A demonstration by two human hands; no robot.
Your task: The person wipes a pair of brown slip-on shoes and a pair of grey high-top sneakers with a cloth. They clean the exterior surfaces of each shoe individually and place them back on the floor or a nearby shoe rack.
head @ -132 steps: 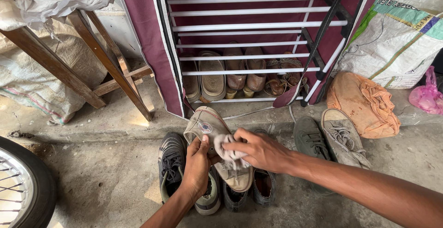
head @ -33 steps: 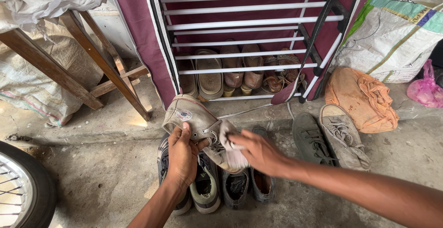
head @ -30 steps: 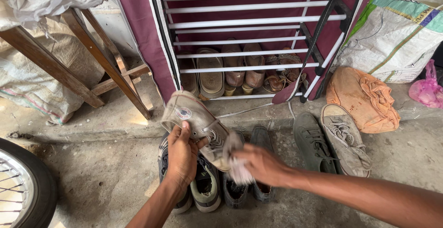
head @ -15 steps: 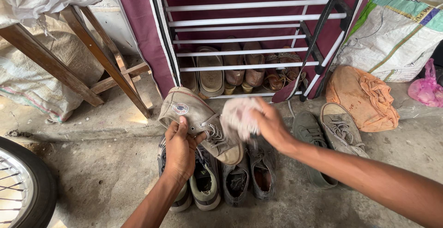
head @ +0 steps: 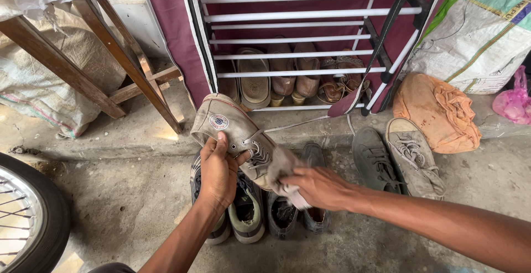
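We hold the grey high-top sneaker (head: pixel 235 137) up off the floor in our left hand (head: pixel 217 174), fingers clamped round its ankle (round badge facing us). Our right hand (head: pixel 316 187) grips a pale rag (head: pixel 283 169), pressed on the toe; half a second ago it was lifted away beyond the toe, so the wiping stroke has returned. Under our hands four shoes (head: pixel 265 215) stand on the concrete; beyond them, the maroon shoe rack (head: pixel 298 16); right of our right hand, two grey sneakers (head: pixel 398 159).
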